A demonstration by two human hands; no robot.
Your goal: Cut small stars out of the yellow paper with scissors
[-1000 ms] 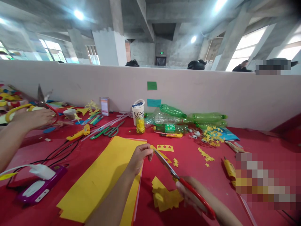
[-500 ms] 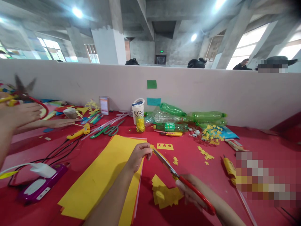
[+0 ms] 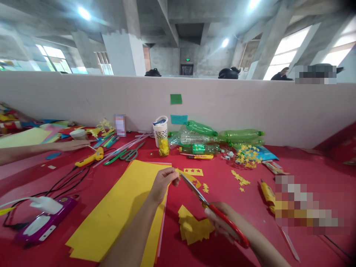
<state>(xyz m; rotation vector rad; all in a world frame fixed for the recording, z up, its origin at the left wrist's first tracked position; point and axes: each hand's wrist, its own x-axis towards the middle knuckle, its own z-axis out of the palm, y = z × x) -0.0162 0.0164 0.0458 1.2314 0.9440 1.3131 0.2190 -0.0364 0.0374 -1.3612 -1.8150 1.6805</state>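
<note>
My left hand pinches a small yellow paper piece above the right edge of a stack of yellow sheets. My right hand is wrapped round the handles of red-handled scissors. Their blades reach up and left to the paper, with the tips close to my left fingertips. Beneath the scissors, yellow paper scraps lie on the red table. A yellow strip with star-shaped holes and small yellow stars lie just beyond.
Green plastic bottles, a white cup and a yellow cutter stand or lie ahead. At left are green scissors, a yellow glue gun, a purple power strip and another person's hand. More stars lie right.
More of the yellow paper now shows beside the scissor blades. The other person's hand with raised scissors at the left has gone out of view. The view has shifted slightly.
</note>
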